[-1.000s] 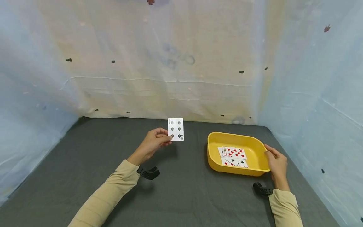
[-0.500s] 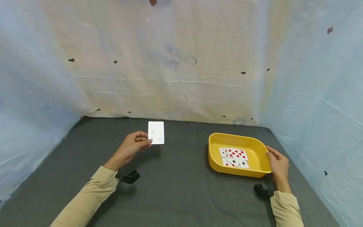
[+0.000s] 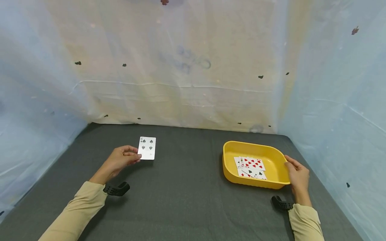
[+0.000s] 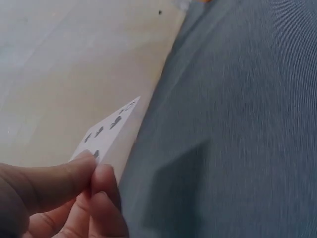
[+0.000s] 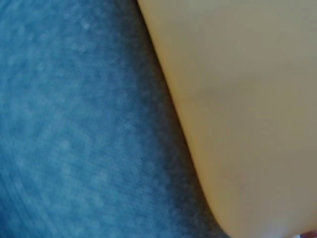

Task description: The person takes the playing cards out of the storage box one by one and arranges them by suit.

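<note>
A playing card, the six of spades (image 3: 147, 147), stands raised above the dark cloth, its face toward the head camera. My left hand (image 3: 119, 160) pinches its lower left corner between thumb and fingers. In the left wrist view the same card (image 4: 113, 126) appears edge-on and slanted, thumb on its face. At the right, my right hand (image 3: 298, 177) grips the right rim of a yellow plastic tray (image 3: 275, 167). Several overlapping cards lie face up inside, a hearts card (image 3: 253, 163) on top. The right wrist view shows just the tray's blurred side (image 5: 247, 124).
Dark grey cloth (image 3: 187, 187) covers the table under both hands. A pale, stained plastic sheet (image 3: 181, 100) rises behind the far edge, and bluish sheeting (image 3: 337, 134) closes the right side. A black strap (image 3: 117, 189) sits on the left wrist.
My left hand has carried the six of spades leftward and slightly nearer, away from the tray; its face briefly washed out in glare. My right hand stays on the tray rim.
</note>
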